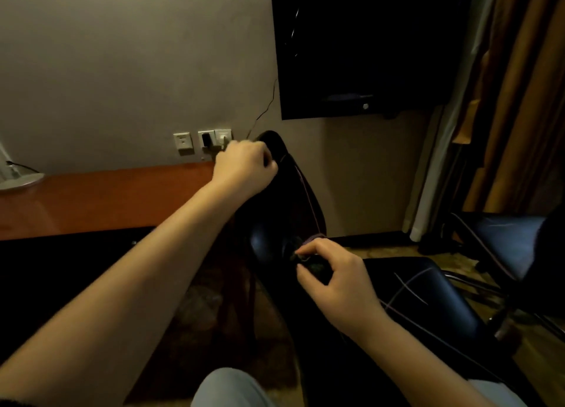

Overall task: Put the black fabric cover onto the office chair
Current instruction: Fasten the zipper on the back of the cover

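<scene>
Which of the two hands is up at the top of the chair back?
The left hand, gripping the top edge of the chair back; the right hand is lower, pinching dark fabric near the seat.

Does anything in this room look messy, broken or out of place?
Nothing looks spilled or broken. Only a thin cable hangs loose across the wall from the black screen toward the wall sockets. The left hand grips the top of the office chair; the right hand pinches the black fabric cover lower down.
</scene>
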`<control>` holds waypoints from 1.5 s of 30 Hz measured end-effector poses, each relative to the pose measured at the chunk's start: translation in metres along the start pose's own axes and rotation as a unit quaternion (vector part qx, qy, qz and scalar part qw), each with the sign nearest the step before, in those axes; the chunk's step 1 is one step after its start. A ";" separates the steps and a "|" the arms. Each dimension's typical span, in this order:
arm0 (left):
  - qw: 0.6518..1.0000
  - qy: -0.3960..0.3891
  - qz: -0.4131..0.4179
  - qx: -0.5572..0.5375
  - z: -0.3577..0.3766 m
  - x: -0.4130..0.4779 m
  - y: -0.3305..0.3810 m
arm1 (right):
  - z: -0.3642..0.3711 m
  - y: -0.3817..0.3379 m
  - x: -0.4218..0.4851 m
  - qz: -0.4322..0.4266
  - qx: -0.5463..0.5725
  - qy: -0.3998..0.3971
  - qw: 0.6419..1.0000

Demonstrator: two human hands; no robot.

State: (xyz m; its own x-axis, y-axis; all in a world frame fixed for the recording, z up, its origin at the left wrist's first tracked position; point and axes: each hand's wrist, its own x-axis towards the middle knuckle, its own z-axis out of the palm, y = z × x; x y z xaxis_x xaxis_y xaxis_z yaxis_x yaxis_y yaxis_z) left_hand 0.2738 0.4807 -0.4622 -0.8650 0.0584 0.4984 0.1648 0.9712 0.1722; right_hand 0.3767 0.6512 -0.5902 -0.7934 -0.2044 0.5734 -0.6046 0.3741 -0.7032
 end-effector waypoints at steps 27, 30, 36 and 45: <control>0.864 0.383 0.158 -0.287 0.058 -0.146 0.017 | 0.025 0.033 -0.057 -0.013 -0.014 0.097 0.995; 0.862 0.382 0.157 -0.294 0.059 -0.145 0.015 | 0.028 0.031 -0.057 -0.014 0.001 0.107 0.994; 0.858 0.383 0.150 -0.308 0.064 -0.142 0.013 | 0.026 0.015 -0.041 -0.046 0.018 0.084 0.995; 0.879 0.337 0.147 -0.302 0.053 -0.140 0.010 | 0.019 0.001 -0.024 -0.058 0.042 0.011 0.997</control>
State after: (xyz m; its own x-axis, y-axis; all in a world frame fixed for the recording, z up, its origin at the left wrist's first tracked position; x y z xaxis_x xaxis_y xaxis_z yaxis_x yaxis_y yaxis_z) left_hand 0.3718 0.4941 -0.5750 -0.2983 -0.0620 0.9524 0.7322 0.6252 0.2700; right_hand 0.3936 0.6395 -0.6125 -0.7160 -0.2220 0.6619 -0.6973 0.2721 -0.6631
